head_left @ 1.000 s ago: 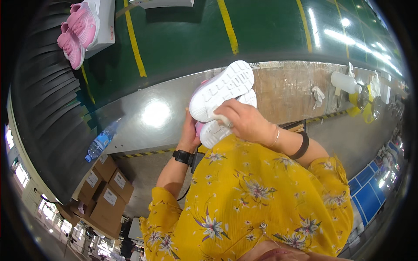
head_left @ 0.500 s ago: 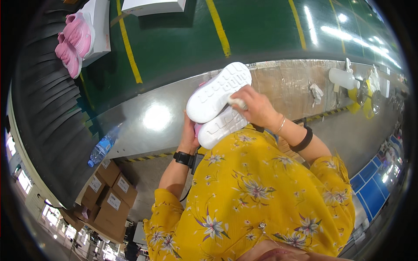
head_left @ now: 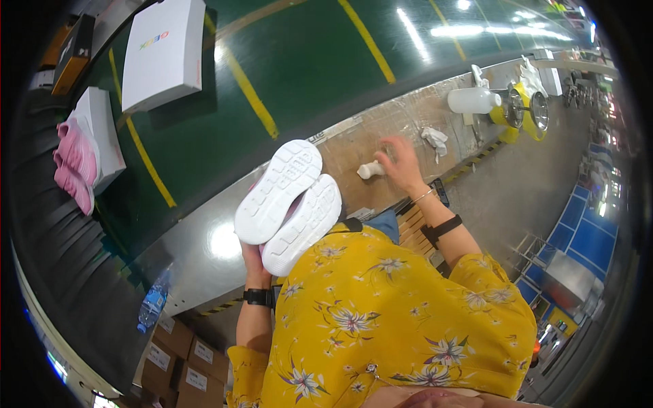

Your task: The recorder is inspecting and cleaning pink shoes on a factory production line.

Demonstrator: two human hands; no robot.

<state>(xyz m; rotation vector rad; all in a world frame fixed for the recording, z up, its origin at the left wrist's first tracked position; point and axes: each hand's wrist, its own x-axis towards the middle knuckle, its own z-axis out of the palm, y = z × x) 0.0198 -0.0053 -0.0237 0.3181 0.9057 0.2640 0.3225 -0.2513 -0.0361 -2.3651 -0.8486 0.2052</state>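
The left hand (head_left: 255, 262) grips two white-soled shoes (head_left: 289, 204), soles up, at nine o'clock; the right hand (head_left: 401, 163), fingers apart, touches a white lump (head_left: 371, 170); one-handed, the shoes could slip.

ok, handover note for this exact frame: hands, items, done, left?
Left hand: holds pair of shoes, white soles up, over the steel ledge.
Right hand: reaching across the taped bench, fingers at a small white piece; grip unclear.
Done: pair is lifted and sole-side up.
Left: pair is not set down; another pink pair and white boxes sit on the belt.
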